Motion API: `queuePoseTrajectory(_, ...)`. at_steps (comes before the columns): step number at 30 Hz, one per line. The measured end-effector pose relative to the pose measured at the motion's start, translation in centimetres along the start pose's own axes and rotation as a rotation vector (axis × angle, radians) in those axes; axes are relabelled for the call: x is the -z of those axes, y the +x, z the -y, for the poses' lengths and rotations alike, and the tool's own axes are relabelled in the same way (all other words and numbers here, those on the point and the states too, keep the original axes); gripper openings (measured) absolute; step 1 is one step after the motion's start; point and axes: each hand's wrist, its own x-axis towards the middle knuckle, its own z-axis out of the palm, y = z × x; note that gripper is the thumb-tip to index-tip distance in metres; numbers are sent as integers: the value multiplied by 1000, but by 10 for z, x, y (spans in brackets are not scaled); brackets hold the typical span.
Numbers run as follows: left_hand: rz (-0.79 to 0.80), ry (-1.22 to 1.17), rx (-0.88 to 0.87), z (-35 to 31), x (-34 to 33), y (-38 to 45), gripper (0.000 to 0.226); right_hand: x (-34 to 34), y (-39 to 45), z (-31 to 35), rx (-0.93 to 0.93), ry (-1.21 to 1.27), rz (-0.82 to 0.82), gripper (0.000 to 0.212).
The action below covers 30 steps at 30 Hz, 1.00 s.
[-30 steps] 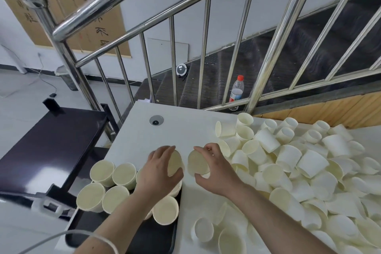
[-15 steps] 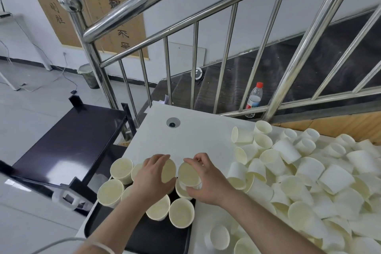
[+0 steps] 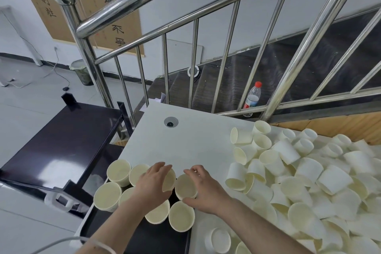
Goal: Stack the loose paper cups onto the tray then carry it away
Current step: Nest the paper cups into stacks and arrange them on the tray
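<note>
Two cups in hand above the far end of the black tray (image 3: 132,239), at the left edge of the white table (image 3: 198,140). Left hand (image 3: 153,183) curled round one cup (image 3: 169,179), fingers over its far side, mouth tipped toward the right. Right hand (image 3: 203,189) clamped on the other cup (image 3: 185,186), fingers bent over the far rim, thumb at the near side, mouth up and toward the camera. Both cups just beside each other, nearly touching, long axes close to upright, directly over the standing cups on the tray (image 3: 107,195). Next move, likely: straight down, each cup into an open mouth below or onto the bare tray floor. Nearest open mouth for the right hand just below its thumb (image 3: 181,217). Heap of loose cups (image 3: 305,181) well to the right, nearer the right hand, lying on their sides at all angles. Most of the job still ahead, judging by that heap.
</note>
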Motion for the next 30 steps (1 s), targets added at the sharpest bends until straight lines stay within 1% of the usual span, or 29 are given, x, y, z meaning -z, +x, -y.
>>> queuePoseTrajectory(8, 42, -35, 2, 5, -4, 5, 69, -9, 5, -3, -38, -44, 16, 71)
queuePoseTrajectory(12, 46, -64, 8, 8, -5, 8, 69, -11, 6, -5, -47, -38, 9, 70)
queuePoseTrajectory(17, 38, -43, -9, 7, -5, 9, 69, -11, 5, -5, -41, -40, 9, 71)
queuePoseTrajectory(24, -33, -55, -127, -26, -1, 15, 62, 6, -17, -23, -106, -20, -68, 70)
queuePoseTrajectory(30, -23, -87, -272, -75, -21, 21, 57, 26, -56, -60, -254, -57, -124, 68)
